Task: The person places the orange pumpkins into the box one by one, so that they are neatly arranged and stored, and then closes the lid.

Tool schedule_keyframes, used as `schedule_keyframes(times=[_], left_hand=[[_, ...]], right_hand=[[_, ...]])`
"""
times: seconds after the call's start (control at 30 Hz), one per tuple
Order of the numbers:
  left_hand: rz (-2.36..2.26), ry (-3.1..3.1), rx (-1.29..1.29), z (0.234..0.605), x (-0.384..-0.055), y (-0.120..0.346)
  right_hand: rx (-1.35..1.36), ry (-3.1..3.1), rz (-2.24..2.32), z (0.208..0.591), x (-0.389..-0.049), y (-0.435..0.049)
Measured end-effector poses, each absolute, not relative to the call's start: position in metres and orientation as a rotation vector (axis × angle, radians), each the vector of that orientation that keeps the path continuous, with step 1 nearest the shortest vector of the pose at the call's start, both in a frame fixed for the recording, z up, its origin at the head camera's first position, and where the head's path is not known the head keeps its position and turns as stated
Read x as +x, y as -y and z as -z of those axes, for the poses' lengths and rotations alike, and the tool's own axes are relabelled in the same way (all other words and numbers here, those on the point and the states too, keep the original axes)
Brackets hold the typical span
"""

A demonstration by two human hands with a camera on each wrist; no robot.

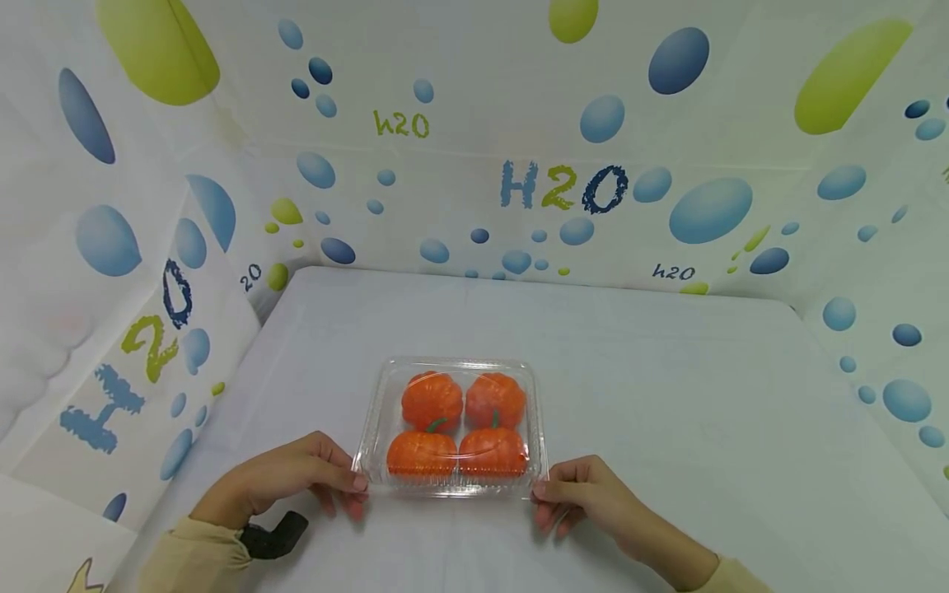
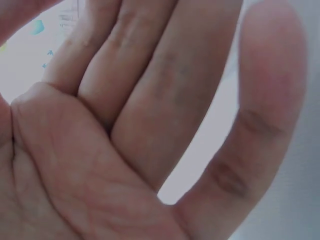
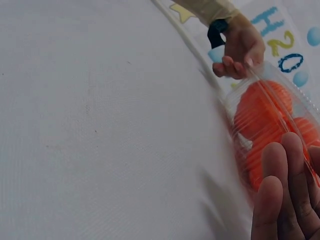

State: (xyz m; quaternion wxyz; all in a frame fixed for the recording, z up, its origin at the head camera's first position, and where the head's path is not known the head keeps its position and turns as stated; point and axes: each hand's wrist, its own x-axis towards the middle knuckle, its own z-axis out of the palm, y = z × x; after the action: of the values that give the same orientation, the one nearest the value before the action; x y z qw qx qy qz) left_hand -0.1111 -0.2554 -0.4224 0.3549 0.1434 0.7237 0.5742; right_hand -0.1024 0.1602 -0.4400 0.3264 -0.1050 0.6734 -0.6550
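Observation:
A clear plastic clamshell box [image 1: 380, 412] with its lid down holds several small orange toy pumpkins [image 1: 432, 399], a couple showing green stems. At the box's near left corner, my left hand [image 1: 307, 476] pinches the rim between thumb and fingers. My right hand [image 1: 586, 496] pinches the near right corner in the same way. The left wrist view shows mostly the palm and fingers of the left hand [image 2: 100, 125], and the box is out of sight there. From the right wrist, the box [image 3: 272, 72] appears tilted beside the right fingertips [image 3: 274, 162].
A white cloth covers the table [image 1: 667, 395]. Behind and at both sides stand white sheets [image 1: 474, 123] printed with blue and green drops and H2O lettering. A black strap [image 1: 274, 537] is on the left wrist.

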Motion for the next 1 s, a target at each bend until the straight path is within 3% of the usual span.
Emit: schedule_keyframes(times=[1.0], left_hand=[[-1.495,-1.978,0.296,0.4216,-0.1126,0.254]], right_hand=[[-0.298,-1.797,1.756,0.4425,-0.0984,-0.1548]])
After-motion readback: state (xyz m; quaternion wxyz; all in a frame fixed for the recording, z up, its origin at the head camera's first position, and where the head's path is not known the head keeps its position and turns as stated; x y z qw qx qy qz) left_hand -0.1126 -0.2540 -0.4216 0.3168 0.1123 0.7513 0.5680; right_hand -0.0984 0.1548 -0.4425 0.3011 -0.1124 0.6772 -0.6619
